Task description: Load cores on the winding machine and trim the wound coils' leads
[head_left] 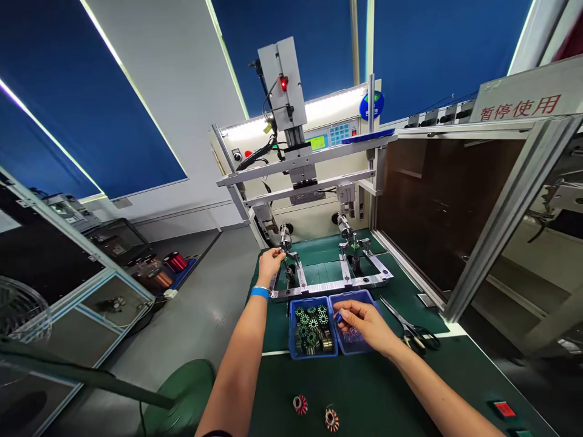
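Observation:
My left hand (269, 267), with a blue band at the wrist, is at the left station of the winding machine. Its fingertips pinch together beside the left spindle (285, 237); what lies between them is too small to tell. Over the right blue bin (364, 296) is my right hand (364, 323), its fingers closed around a small blue item (339, 317) mostly hidden by them. To its left, the other blue bin (292, 346) holds several green-faced stator cores (313, 324). Another green core (354, 246) is mounted at the right station.
Two wound stators, one red-and-white (300, 405) and one copper-coloured (332, 419), lie on the green mat near me. Scissors (412, 331) rest right of the bins. The metal fixture frame (323, 286) stands behind them. A red switch (504, 409) is at lower right, a green stool (186, 394) at left.

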`<state>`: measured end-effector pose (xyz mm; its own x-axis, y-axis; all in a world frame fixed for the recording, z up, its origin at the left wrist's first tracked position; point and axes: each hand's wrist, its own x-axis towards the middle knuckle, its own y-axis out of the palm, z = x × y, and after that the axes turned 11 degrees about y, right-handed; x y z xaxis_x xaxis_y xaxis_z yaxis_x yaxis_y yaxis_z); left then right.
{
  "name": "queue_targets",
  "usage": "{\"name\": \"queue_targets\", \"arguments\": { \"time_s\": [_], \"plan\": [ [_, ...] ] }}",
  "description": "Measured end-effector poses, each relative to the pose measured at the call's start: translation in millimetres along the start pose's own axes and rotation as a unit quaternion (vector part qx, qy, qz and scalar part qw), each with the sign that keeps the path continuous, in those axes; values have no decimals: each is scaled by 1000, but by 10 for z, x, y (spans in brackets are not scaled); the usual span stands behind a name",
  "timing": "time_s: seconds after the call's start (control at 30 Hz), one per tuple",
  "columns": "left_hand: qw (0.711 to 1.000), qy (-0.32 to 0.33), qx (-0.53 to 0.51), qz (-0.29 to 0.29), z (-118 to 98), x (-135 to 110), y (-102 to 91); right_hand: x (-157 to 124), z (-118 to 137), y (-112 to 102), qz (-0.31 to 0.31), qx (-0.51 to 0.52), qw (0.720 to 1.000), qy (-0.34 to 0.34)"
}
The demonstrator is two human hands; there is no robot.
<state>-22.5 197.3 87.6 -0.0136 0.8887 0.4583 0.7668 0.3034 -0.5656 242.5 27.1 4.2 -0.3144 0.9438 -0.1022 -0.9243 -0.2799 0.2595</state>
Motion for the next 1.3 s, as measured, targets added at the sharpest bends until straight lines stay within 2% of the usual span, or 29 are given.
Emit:
{"name": "queue_targets", "arguments": {
  "time_s": [0.1, 0.17, 0.23, 0.3, 0.37, 0.43, 0.5, 0.6, 0.77, 0.83, 0.93, 1.13, 1.2, 1.23, 1.3],
  "plan": [
    [1000, 1, -8, -22, -70, 84, -34, 3, 11, -3, -2, 3, 1000, 4],
    [999, 4, -25, -48, -210, 171, -64, 3, 20, -5, -5, -8, 1000, -2],
    [997, 15, -55, -51, -409, 173, -54, 5, 24, -8, -9, -26, 999, -18],
    [994, 32, -100, 8, -626, 9, 24, 3, 23, -9, -15, -35, 998, -42],
    [980, 45, -150, 125, -804, -323, 157, -6, 22, -10, -21, -32, 997, -67],
    [951, 46, -194, 238, -899, -721, 298, -22, 27, -9, -19, -40, 995, -85],
    [907, 12, -270, 322, -913, -1046, 394, -42, 36, -8, -10, -72, 993, -95],
    [869, -38, -339, 358, -875, -1257, 418, -69, 49, -3, -7, -117, 987, -108],
    [859, -57, -323, 393, -885, -1208, 324, -82, 52, 11, 60, -107, 989, -80],
    [857, -70, -321, 396, -912, -1207, 304, -70, 49, 5, 71, -83, 991, -74],
    [864, -61, -294, 404, -954, -1273, 306, -45, 40, -14, 23, -62, 995, -80],
    [879, 40, -204, 428, -960, -1400, 351, -36, 33, -26, -47, -98, 988, -108],
    [904, 65, -155, 394, -881, -1280, 333, -35, 49, -38, -96, -93, 983, -126],
    [923, 69, -126, 356, -822, -1166, 307, -32, 59, -48, -118, -83, 981, -130],
    [966, 65, -61, 244, -676, -843, 212, -22, 74, -68, -146, -64, 979, -127]
  ]
}}
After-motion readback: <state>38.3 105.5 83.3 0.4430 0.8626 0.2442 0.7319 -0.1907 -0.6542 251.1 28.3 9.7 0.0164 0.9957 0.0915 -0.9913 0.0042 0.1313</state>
